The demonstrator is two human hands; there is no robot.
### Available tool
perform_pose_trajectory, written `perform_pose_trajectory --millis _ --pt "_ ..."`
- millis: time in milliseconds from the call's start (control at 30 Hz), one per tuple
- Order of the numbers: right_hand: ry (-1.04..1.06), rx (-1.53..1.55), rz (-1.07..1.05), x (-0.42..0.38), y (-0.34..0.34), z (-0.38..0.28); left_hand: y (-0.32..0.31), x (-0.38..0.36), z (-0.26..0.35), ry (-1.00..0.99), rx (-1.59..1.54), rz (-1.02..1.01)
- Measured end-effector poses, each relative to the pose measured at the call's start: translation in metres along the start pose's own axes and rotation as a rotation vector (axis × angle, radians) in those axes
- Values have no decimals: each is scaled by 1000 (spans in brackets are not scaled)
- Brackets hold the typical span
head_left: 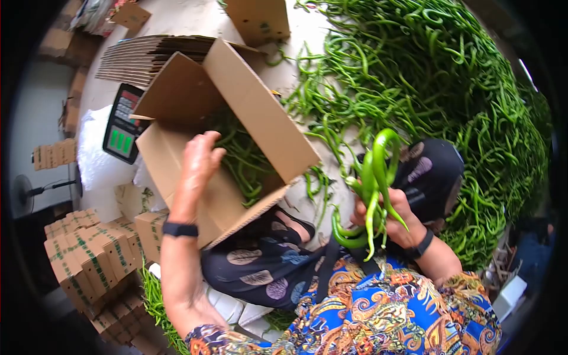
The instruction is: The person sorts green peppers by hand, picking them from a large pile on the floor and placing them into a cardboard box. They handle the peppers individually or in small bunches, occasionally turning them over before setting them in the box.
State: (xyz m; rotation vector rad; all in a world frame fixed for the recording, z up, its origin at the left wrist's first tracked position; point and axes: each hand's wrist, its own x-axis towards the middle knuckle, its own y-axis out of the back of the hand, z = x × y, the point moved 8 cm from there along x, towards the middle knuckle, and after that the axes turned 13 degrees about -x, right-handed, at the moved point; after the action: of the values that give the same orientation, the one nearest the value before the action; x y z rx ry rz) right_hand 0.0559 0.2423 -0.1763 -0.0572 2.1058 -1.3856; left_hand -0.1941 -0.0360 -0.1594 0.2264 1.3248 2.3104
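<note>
My left hand point(202, 158) is over the near-left side of an open cardboard box point(266, 127), fingers apart and holding nothing. Inside the box lie long green peppers point(245, 157). My right hand point(393, 219), to the right of the box and above my lap, is closed round a bunch of green peppers point(373, 177) that stick up and hang down from it. To the right and beyond, a large heap of green peppers point(408, 77) spreads over the floor.
A scale with a lit display point(124, 124) stands left of the box, beside a white plastic bundle point(97, 148). Flattened cartons point(133, 59) are stacked behind it. Packed cartons point(89, 254) stand at the lower left, and a fan point(23, 194) is at the far left.
</note>
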Motion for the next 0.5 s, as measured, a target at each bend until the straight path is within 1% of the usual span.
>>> perform_pose_trajectory --millis 33,67,100,167,200,233,300,333,400,433,500 --pt "24 -1 -49 1 -5 -3 18 -3 15 85 -249 36" --pt "25 14 -29 0 -13 -6 33 -10 38 133 -393 26" --pt "4 -194 3 -1 -13 -6 44 -20 64 173 -557 18" --pt "3 -209 63 -4 -13 -5 66 -44 126 202 -751 13" --pt "2 -38 -66 -2 -8 -1 70 -55 152 204 -815 8" --pt "-3 4 -84 -3 -10 1 69 -66 174 221 -915 -30" --pt "-27 1 -174 -3 -27 0 56 -82 199 273 -1031 -176" --pt "-61 27 -114 -6 -24 3 46 -88 205 290 -1077 -213" --pt "-37 -11 -106 -8 -28 2 21 -95 216 339 -1142 -306" --pt "-23 -30 -98 -10 -28 2 5 -98 216 382 -1198 -322" --pt "31 -77 -89 -11 -31 2 -17 -100 226 399 -1225 -356"
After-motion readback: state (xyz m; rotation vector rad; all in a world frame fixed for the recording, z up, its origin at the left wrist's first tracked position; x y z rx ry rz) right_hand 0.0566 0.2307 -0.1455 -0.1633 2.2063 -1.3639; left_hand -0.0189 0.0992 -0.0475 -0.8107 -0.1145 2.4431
